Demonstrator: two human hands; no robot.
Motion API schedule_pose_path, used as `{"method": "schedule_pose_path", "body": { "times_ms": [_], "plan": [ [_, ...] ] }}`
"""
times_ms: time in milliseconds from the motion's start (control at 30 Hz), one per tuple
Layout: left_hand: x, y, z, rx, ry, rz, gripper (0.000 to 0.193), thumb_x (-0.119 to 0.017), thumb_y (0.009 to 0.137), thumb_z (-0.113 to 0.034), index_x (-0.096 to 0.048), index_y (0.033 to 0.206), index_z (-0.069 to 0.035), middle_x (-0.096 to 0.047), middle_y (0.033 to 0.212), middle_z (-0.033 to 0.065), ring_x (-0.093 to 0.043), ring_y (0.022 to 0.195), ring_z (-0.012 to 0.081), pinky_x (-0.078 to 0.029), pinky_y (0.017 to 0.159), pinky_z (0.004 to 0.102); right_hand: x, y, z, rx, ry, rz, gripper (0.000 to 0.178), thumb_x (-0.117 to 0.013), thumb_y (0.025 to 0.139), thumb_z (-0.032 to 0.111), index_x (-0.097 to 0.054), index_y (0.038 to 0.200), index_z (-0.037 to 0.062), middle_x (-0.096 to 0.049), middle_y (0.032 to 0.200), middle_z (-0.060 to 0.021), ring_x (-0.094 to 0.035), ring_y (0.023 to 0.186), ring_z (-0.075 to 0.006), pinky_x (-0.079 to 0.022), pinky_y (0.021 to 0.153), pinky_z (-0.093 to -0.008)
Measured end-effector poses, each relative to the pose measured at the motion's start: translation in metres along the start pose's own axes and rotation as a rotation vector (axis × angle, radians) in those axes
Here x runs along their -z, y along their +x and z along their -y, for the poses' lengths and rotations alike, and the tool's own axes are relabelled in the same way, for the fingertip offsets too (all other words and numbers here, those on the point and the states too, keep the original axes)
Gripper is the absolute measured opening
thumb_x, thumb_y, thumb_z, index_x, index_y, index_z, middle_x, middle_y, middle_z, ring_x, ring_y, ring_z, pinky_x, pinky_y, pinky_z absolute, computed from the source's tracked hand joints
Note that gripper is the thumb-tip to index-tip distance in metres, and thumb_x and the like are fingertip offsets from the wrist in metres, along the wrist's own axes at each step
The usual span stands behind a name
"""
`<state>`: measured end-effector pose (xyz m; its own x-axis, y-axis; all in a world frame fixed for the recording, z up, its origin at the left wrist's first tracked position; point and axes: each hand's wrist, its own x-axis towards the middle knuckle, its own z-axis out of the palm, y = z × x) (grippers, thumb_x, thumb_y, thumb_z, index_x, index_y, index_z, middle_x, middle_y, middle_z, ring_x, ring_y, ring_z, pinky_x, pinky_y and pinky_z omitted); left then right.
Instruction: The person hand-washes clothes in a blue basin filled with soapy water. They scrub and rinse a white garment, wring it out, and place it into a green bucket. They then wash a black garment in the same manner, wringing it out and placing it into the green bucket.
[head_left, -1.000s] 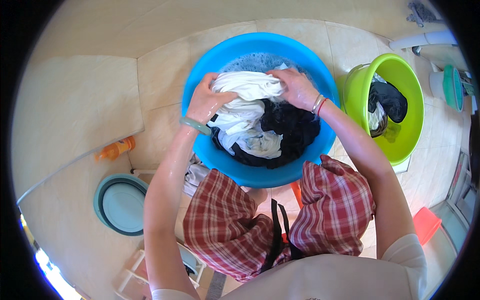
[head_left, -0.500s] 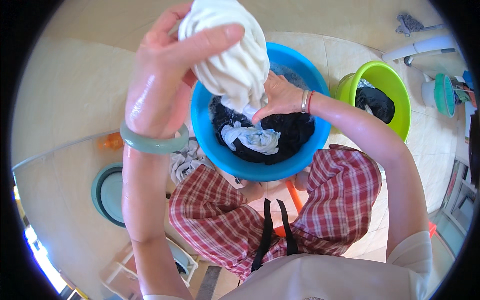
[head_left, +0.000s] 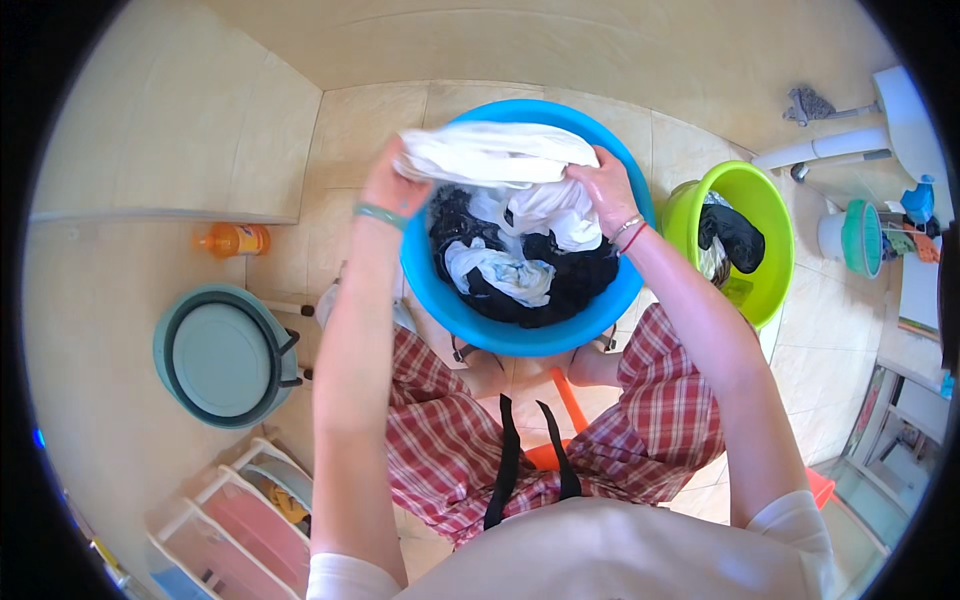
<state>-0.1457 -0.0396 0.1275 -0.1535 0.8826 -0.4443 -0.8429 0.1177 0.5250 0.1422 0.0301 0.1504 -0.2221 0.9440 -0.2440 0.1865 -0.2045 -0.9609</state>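
– Left hand (head_left: 393, 188) has dropped from way up near the camera half a second ago, and the white garment (head_left: 495, 150) came down with it. Now it's stretched sideways over the blue basin (head_left: 520, 343). So who's got which end? Call the basin's middle the clock centre, with the person sitting at 6.

– Both hands are on it. Left is around 10 o'clock, kinda blurry, fingers curled round that end. Right hand (head_left: 605, 192) is at 2, thumb and fingers clamped on the other end. They're well apart, with the fabric running between them past 12.

– And the white bit drooping under the right one?

– That's white fabric (head_left: 560, 215) resting on the wash at roughly 1 to 2. Honestly can't tell if it's the same piece. Black clothes (head_left: 583, 287) are bunched at 4 to 5, and a pale bluish-white garment (head_left: 500, 272) lies at 7.

– Jewelry still on, lol?

– Yep, green bangle (head_left: 381, 215) on the left wrist, silver and red bands (head_left: 628, 230) on the right.

– What's around the basin?

– Lime-green bucket (head_left: 780, 235) just beside it at 3, dark and pale laundry (head_left: 738, 235) inside. Orange bottle (head_left: 235, 239) out at 9, grey-green tub (head_left: 220, 372) at 8, white rack (head_left: 222, 485) between 7 and 8.
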Motion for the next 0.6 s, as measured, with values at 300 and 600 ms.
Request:
{"method": "schedule_pose_path", "body": {
  "times_ms": [300, 600],
  "plan": [
    [-0.028, -0.087, 0.190, 0.456, -0.273, -0.235, 0.131, -0.072, 0.063, -0.078, -0.010, 0.155, -0.008, -0.015, 0.153, 0.0282, -0.024, 0.140, 0.0453, -0.027, 0.107, 0.0690, -0.007, -0.025, -0.017, 0.068, 0.188, -0.207, 0.043, -0.071, 0.076, 0.002, -0.056, 0.117, -0.0036, -0.066, 0.107, -0.0111, -0.062, 0.097, -0.0173, -0.051, 0.082, -0.0302],
    [-0.072, -0.082, 0.180, 0.233, -0.860, 0.405, 0.067, -0.052, 0.094, -0.059, -0.049, 0.138, -0.009, -0.055, 0.138, 0.0097, -0.053, 0.125, 0.0294, -0.041, 0.107, 0.0489, -0.018, -0.137, 0.007, 0.424, -0.607, -0.102, 0.041, -0.074, 0.075, 0.005, -0.059, 0.113, 0.0025, -0.065, 0.107, -0.0108, -0.062, 0.102, -0.0243, -0.046, 0.090, -0.0404]
  ]
}}
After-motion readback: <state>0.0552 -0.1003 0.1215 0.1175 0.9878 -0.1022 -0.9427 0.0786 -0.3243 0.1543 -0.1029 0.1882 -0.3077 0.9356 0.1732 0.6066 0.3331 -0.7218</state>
